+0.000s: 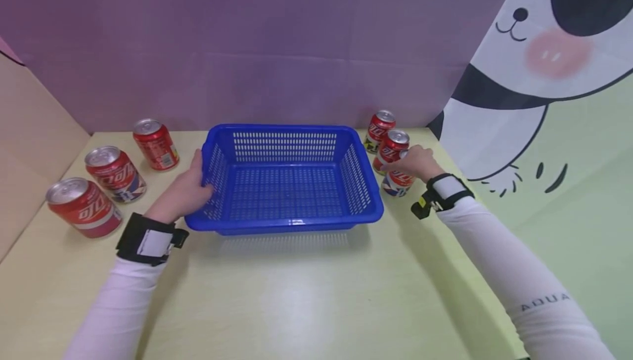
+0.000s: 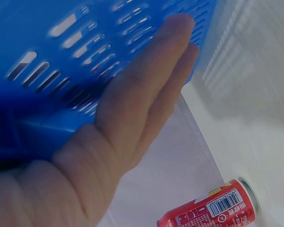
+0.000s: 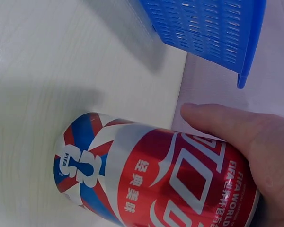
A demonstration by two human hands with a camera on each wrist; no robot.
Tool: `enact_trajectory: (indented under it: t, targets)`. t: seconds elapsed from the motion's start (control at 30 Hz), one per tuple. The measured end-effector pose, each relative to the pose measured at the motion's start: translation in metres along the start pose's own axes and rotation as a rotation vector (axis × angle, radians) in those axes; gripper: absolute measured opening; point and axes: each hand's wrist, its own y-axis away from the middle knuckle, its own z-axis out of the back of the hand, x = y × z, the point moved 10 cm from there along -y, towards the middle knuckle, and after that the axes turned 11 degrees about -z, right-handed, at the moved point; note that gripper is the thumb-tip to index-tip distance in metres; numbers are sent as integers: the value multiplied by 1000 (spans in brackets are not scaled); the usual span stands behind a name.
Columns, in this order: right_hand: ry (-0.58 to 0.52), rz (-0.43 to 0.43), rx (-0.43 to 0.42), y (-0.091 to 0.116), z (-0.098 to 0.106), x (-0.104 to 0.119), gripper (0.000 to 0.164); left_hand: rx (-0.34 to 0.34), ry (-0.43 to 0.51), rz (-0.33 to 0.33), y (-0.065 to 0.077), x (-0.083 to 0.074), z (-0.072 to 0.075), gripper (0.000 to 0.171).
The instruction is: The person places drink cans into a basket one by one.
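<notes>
Holding the blue basket (image 1: 296,223) at its rim towards 9 o'clock, your left hand (image 1: 184,194) lays its fingers along the outer wall; your right hand (image 1: 419,163) grips the front can (image 1: 397,185) at 3 o'clock, whether lifted or standing cannot be told. Two cans (image 1: 390,151) beyond it, towards 2 o'clock, and three cans (image 1: 116,175) between 9 and 10 o'clock stand unheld. The work appears barely begun: all six cans are outside the basket, none inside.
</notes>
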Motion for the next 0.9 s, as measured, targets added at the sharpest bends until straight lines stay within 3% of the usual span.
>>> enact_trajectory:
  t: [0.23, 0.63, 0.9]
  targets:
    - [-193, -42, 120, -4, -8, -4, 71, 0, -2, 10, -2, 5, 1, 84]
    - [-192, -54, 89, -9, -7, -6, 67, -7, -12, 20, -5, 7, 1, 85]
    - [-195, -58, 87, -10, -9, -7, 72, -4, -7, 28, -4, 7, 0, 84]
